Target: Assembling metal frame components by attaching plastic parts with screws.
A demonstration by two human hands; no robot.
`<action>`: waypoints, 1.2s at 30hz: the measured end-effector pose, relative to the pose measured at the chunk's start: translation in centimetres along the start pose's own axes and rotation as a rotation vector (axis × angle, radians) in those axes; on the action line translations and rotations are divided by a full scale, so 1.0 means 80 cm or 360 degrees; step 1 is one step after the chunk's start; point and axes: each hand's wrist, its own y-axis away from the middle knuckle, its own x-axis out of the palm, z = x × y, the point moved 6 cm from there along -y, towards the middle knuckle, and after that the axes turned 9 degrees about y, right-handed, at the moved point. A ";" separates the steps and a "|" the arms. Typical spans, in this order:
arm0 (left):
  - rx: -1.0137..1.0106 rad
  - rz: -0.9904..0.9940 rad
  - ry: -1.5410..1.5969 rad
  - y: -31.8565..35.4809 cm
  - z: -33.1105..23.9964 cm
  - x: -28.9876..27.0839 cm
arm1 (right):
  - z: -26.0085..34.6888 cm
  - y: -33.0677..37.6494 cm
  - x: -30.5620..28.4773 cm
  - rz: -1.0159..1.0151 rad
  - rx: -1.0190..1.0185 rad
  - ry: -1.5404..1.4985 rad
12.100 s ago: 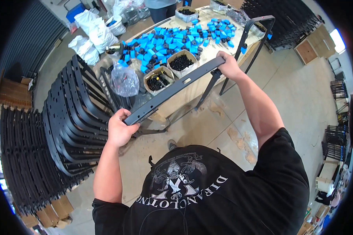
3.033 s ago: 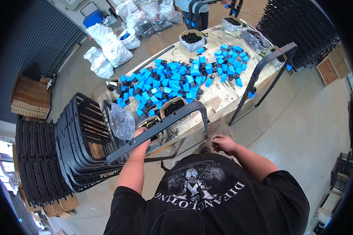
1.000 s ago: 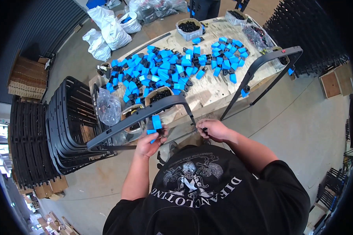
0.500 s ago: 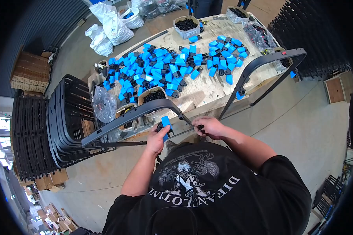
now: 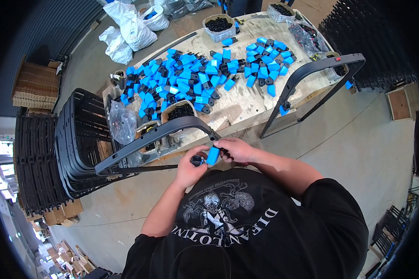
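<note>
In front of my chest, a blue-and-black plastic piece (image 5: 212, 156) sits between my hands. My left hand (image 5: 189, 170) is curled around its black side, where a round dark end (image 5: 197, 160) shows inside the fingers. My right hand (image 5: 237, 149) meets it from the other side, thumb at the upper edge of the blue part. Something small and black (image 5: 225, 155) shows under the right fingers, its shape mostly hidden. Just beyond the hands, the lower end of a curved dark grey frame (image 5: 172, 125) comes down close to the right fingertips.
A wooden table (image 5: 246, 100) carries piles of blue-and-black pieces (image 5: 186, 74) and boxes of small black parts (image 5: 219, 28). Another curved frame (image 5: 307, 72) stands at its right front. Stacked black frames (image 5: 74, 139) are at left, white sacks (image 5: 135, 32) beyond. A person (image 5: 246, 7) stands behind the table.
The blue-and-black piece has turned and moved right and down, to my right hand. My hands have come together, and the right thumb now reaches the piece.
</note>
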 end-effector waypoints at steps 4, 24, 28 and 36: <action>-0.0617 -0.0046 0.0625 0.005 0.044 0.009 | -0.004 0.001 0.012 0.0078 -0.0049 0.0392; -0.0753 -0.0321 0.0437 -0.003 0.108 0.017 | -0.011 0.005 -0.025 0.0106 -0.0126 -0.0441; -0.0757 -0.0396 0.0352 -0.010 0.102 0.018 | -0.010 0.005 -0.028 0.0106 -0.0065 -0.0596; -0.0740 -0.0421 0.0522 -0.011 0.096 0.022 | -0.012 0.004 -0.025 0.0138 -0.0018 -0.0557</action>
